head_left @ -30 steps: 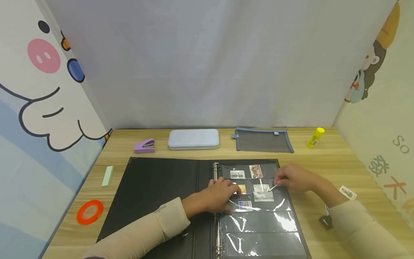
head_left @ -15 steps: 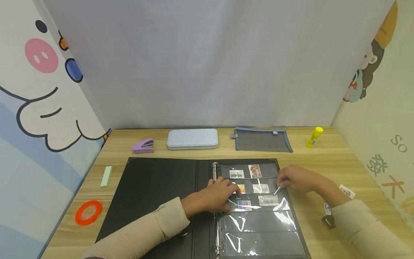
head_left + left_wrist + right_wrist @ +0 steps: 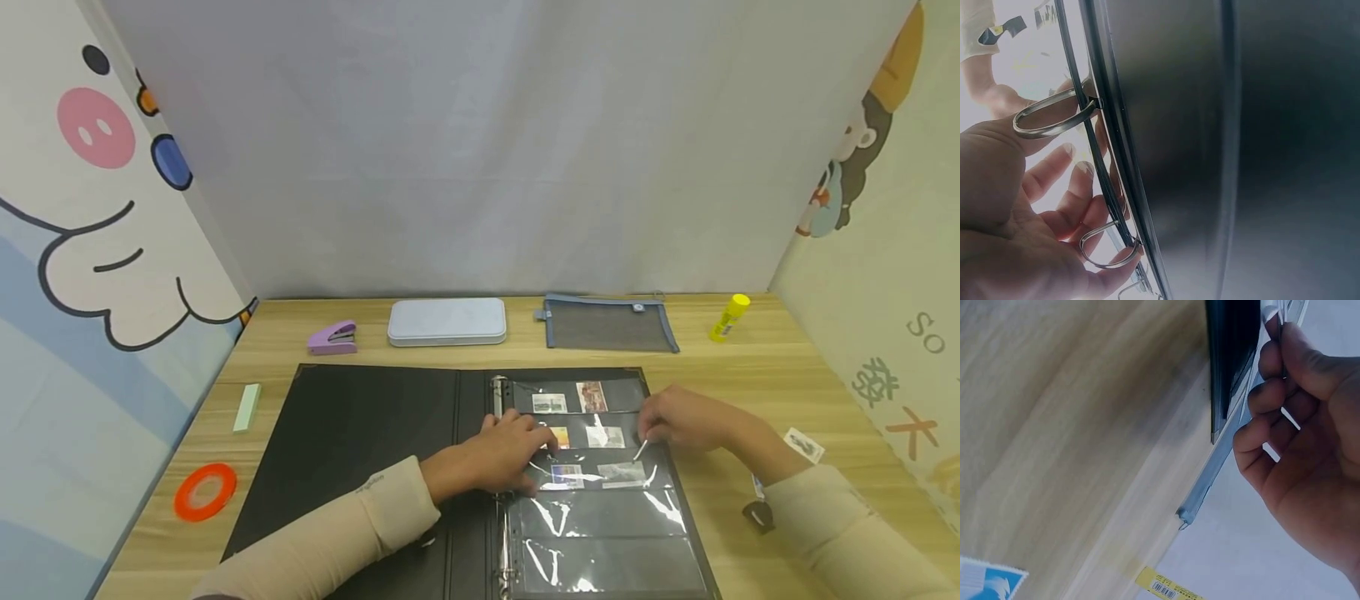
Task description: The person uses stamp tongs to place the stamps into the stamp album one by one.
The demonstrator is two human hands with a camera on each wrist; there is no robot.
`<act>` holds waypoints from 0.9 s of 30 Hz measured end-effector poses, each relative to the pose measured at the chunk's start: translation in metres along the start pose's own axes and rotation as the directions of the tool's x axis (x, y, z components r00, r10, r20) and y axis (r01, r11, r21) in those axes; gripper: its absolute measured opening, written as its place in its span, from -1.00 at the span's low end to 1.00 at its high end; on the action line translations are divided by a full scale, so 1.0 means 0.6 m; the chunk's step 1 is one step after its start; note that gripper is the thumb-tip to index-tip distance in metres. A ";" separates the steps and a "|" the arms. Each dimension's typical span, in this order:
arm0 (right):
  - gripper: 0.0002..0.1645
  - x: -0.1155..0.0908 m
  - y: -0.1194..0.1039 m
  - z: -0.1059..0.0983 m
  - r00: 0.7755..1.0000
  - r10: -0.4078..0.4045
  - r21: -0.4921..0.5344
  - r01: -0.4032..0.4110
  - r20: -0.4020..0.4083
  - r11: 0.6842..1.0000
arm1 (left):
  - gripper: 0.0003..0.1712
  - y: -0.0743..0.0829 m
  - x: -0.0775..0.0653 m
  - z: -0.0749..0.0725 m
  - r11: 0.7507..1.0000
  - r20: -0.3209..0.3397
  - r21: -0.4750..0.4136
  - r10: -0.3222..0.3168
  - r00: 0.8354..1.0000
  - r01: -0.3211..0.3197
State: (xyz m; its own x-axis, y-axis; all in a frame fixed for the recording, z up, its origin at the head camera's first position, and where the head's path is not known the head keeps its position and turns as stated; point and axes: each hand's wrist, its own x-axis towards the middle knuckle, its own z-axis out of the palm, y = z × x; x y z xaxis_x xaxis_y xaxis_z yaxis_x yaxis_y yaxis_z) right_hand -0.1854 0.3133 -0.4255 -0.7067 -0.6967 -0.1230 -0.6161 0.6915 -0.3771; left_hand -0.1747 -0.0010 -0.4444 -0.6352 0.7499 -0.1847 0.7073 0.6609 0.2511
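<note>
My right hand (image 3: 686,418) pinches slim metal tweezers (image 3: 641,450) at the right edge of a stamp album page. The tweezers' tip touches or nearly touches the top of a grey stamp (image 3: 622,475) in the third pocket row. Beside it, a purple-blue stamp (image 3: 567,477) sits in the same row. My left hand (image 3: 501,454) rests on the page's left side by the binder rings (image 3: 1054,115), fingers relaxed. It partly covers an orange stamp (image 3: 560,437). Higher up are a pale stamp (image 3: 604,437), a green-grey stamp (image 3: 549,403) and a reddish stamp (image 3: 592,397).
The black album (image 3: 367,450) lies spread on the wooden table. Behind it are a purple stapler (image 3: 332,338), a pale case (image 3: 447,322), a mesh pouch (image 3: 611,323) and a glue stick (image 3: 729,318). Orange tape (image 3: 184,500) lies left; a loose stamp (image 3: 804,446) lies right.
The grey stamp has shifted down from overlapping the second row into the third row pocket. The tweezers have moved down and slightly right with it. My left hand has stayed in place.
</note>
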 end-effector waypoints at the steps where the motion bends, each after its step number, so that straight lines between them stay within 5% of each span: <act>1: -0.86 0.000 0.000 0.000 1.000 0.003 0.000 -0.003 0.004 1.000 | -0.34 0.000 0.000 0.000 1.000 0.000 0.000 0.001 1.000 -0.001; 16: -0.84 0.006 -0.005 -0.005 0.998 -0.011 -0.008 0.011 0.063 1.000 | -0.30 -0.001 0.001 -0.001 0.999 -0.002 0.032 0.002 1.000 -0.002; 27: -0.86 -0.053 0.058 -0.022 0.982 0.165 0.091 -0.157 -0.092 0.983 | -0.38 0.004 -0.017 -0.011 0.999 -0.024 0.024 0.022 0.999 -0.021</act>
State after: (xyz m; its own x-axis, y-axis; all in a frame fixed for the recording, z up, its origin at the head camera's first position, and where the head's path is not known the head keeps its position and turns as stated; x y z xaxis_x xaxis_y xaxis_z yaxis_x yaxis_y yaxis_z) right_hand -0.1887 0.3621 -0.4223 -0.8278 -0.5523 -0.0983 -0.4634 0.7720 -0.4350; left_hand -0.1689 -0.0073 -0.4357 -0.6268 0.7633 -0.1562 0.7279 0.6452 0.2320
